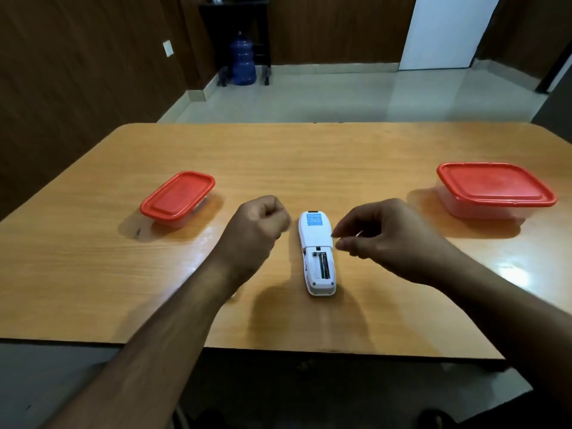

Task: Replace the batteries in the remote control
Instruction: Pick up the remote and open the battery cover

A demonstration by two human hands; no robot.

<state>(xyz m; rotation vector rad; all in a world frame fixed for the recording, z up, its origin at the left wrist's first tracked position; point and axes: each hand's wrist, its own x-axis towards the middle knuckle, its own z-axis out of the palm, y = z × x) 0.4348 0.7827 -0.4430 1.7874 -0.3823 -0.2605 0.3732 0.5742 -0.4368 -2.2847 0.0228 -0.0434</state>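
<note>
A white remote control (pixel 315 236) lies face down in the middle of the wooden table (pixel 278 156), its battery compartment uncovered. One dark battery (pixel 324 265) sits in the right slot; the left slot looks bare. My left hand (pixel 258 226) hovers just left of the remote, curled into a fist; anything inside it is hidden. My right hand (pixel 383 235) hangs just right of the remote, fingers loosely bent and apart, fingertips close to the remote's edge, nothing visible in them.
A small clear box with a red lid (pixel 178 196) stands at the left. A larger red-lidded box (pixel 495 188) stands at the far right. Beyond the table are a tiled floor, a blue water jug (pixel 243 61) and dark wall panels.
</note>
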